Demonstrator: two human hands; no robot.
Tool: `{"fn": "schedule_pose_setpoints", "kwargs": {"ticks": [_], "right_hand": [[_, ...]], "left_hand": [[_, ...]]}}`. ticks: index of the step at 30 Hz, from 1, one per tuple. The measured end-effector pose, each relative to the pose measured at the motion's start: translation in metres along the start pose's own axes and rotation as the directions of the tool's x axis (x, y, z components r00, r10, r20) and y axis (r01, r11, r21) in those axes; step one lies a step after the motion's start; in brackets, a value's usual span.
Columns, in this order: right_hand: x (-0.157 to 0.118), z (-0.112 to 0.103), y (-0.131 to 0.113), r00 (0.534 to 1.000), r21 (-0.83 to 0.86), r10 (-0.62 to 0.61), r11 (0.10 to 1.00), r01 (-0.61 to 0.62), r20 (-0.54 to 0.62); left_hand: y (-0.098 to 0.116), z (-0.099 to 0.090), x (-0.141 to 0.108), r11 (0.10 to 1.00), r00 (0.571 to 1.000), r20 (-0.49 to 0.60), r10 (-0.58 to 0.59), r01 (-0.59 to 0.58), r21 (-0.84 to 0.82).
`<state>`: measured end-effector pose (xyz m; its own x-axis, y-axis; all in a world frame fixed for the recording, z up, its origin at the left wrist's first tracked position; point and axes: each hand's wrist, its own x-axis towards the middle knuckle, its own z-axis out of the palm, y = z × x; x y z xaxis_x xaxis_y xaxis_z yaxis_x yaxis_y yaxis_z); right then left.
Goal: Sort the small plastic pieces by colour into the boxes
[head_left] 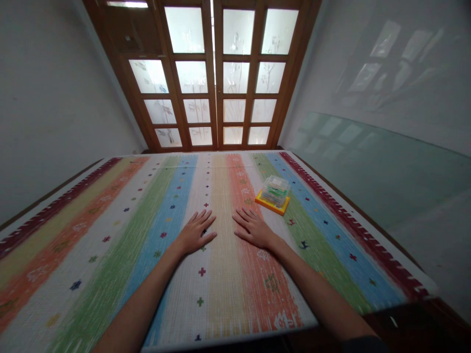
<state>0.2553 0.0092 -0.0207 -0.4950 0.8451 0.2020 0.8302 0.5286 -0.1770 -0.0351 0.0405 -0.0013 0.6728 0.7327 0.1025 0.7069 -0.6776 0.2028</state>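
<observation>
My left hand (196, 233) lies flat, palm down, on the striped tablecloth (222, 274), its fingers spread and holding nothing. To its right, with a gap between them, my right hand (254, 229) rests palm down on the orange stripe, fingers apart and also bare of any object. Beyond my right hand and a little to the right sits a clear plastic box (275, 189) with something green in it, on top of a flat yellow-orange tray or case (272, 205). Neither hand touches the box.
The table's near edge runs across the bottom right. A wood-framed glass door (219, 98) stands behind the far edge. White walls (47, 88) flank the table, and a pale green glass panel (368, 157) lies along the right side.
</observation>
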Motion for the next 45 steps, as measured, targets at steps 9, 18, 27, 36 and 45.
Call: {"fn": "schedule_pose_setpoints", "kwargs": {"ticks": [9, 18, 27, 36, 45], "right_hand": [[0.0006, -0.0006, 0.0005, 1.0, -0.013, -0.006, 1.0, 0.006, 0.016], [0.0003, 0.001, 0.0029, 1.0, 0.006, -0.009, 1.0, 0.009, 0.023], [0.0, 0.0005, 0.0029, 1.0, 0.016, -0.003, 1.0, 0.003, 0.02], [-0.0003, -0.0006, 0.0013, 1.0, 0.005, -0.011, 1.0, 0.011, 0.011], [-0.0006, 0.0003, 0.0006, 1.0, -0.006, -0.006, 1.0, 0.006, 0.007]], "left_hand": [[0.0004, -0.0001, 0.0017, 1.0, 1.0, 0.024, -0.01, 0.01, 0.0], [-0.0005, 0.0005, 0.0012, 1.0, 1.0, 0.022, -0.014, 0.014, -0.003], [-0.0001, -0.0006, 0.0014, 1.0, 1.0, 0.015, -0.003, 0.003, -0.012], [-0.001, 0.0011, 0.0006, 1.0, 1.0, 0.008, 0.011, -0.011, 0.001], [-0.0008, -0.0009, 0.0005, 0.998, 0.999, 0.043, 0.031, -0.033, 0.045]]}}
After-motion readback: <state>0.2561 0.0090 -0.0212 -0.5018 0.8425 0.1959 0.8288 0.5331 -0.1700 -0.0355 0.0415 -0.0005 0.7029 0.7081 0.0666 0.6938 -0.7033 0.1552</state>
